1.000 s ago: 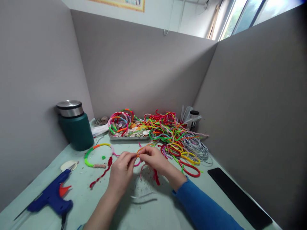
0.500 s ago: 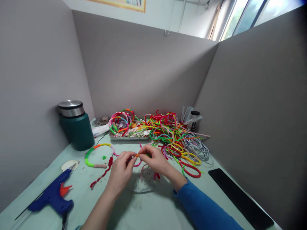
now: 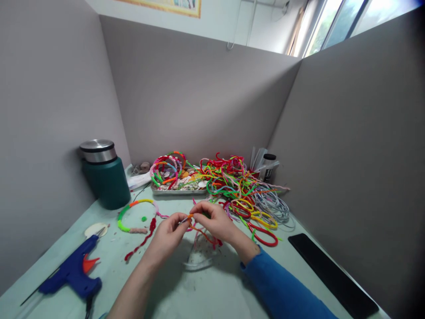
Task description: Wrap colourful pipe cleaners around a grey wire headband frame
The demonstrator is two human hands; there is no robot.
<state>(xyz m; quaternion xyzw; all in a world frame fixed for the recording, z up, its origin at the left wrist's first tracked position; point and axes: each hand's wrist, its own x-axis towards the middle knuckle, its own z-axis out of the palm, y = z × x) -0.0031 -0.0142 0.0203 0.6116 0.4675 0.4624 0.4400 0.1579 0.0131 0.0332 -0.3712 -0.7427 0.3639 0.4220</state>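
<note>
My left hand (image 3: 168, 237) is closed in a pinch on a thin grey cord (image 3: 183, 220), whose other parts the fingers cover. My right hand (image 3: 214, 221) pinches an orange pipe cleaner (image 3: 202, 232) where it meets the cord, and its loose end hangs down to the right. A bit of green shows under the right fingers. Below both hands a pale grey curved piece (image 3: 198, 266) is visible; I cannot tell whether it joins the held cord. To the left lie a multicoloured fuzzy ring (image 3: 124, 212) and a dark red twisted pipe cleaner (image 3: 142, 241).
A blue glue gun (image 3: 71, 268) lies at the left front, before a green flask (image 3: 108, 179). A metal tray (image 3: 179, 192) with buttons and rings stands behind. Right of it are heaped pipe cleaners (image 3: 229, 175), grey cord coils (image 3: 274, 204), red-handled scissors (image 3: 265, 235) and a black slab (image 3: 332, 274).
The orange pipe cleaner's loose end now hangs below my fingers, and grey cord shows between my hands. My left hand has shifted slightly; the grey curved piece looks a little changed.
</note>
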